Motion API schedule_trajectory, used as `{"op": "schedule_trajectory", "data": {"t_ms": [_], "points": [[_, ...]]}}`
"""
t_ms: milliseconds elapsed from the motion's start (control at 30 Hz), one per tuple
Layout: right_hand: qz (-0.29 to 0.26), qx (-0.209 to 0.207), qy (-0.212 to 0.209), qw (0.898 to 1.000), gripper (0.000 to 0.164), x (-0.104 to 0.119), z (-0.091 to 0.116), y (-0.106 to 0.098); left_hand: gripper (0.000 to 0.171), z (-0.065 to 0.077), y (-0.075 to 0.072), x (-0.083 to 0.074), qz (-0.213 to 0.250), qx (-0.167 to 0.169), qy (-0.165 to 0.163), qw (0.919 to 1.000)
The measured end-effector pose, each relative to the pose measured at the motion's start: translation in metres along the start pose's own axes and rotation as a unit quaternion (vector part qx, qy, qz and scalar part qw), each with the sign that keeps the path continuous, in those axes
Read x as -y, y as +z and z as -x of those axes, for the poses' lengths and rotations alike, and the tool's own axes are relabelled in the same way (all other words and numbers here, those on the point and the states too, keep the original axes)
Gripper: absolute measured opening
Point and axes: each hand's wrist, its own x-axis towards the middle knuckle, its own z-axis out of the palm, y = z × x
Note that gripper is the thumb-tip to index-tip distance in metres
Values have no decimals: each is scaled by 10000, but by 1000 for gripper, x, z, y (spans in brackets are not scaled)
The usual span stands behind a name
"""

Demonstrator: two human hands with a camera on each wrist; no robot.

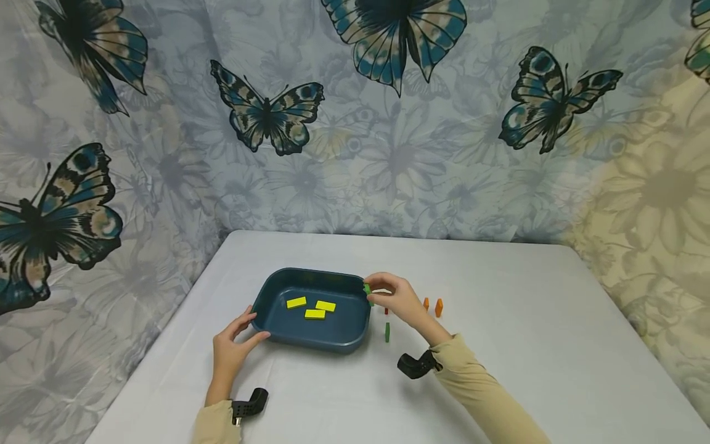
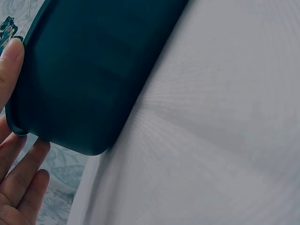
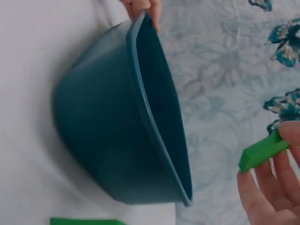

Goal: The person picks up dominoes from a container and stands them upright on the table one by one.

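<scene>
A dark teal tray [image 1: 308, 272] sits on the white table with three yellow blocks [image 1: 314, 307] lying inside. My left hand [image 1: 251, 325] holds its near left corner, thumb on the rim [image 2: 10, 65] and fingers [image 2: 26, 168] by the outer wall. My right hand [image 1: 373, 293] pinches a green block [image 1: 367, 288] just at the tray's right rim. The right wrist view shows that green block [image 3: 262, 151] between my fingertips, apart from the tray's wall [image 3: 108, 131].
Right of the tray, small blocks stand on the table: a green one [image 1: 387, 332], a tiny red one [image 1: 386, 311] and two orange ones [image 1: 432, 305]. The green one also shows low in the right wrist view [image 3: 84, 221]. A butterfly-patterned cloth [image 1: 388, 154] hangs behind the table.
</scene>
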Motion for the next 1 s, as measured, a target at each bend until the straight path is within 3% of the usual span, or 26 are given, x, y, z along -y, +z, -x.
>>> {"op": "schedule_trajectory", "data": {"t_ms": [100, 267, 433, 667, 1000], "points": [[-154, -251, -274, 9992, 27, -11, 10, -7, 47, -1, -1, -1, 8, 60, 10, 10000], [149, -601, -432, 9971, 31, -25, 28, -17, 47, -1, -2, -2, -78, 36, -32, 10000], [256, -604, -278, 9975, 27, -23, 41, -20, 47, -2, -2, -7, 2, -14, 65, 10000], [52, -799, -250, 9965, 24, -62, 52, -25, 47, 0, -1, 0, -5, -5, 15, 10000], [68, -752, 209, 9969, 26, -78, 62, -22, 48, -1, -2, 1, -97, -19, -11, 10000]]}}
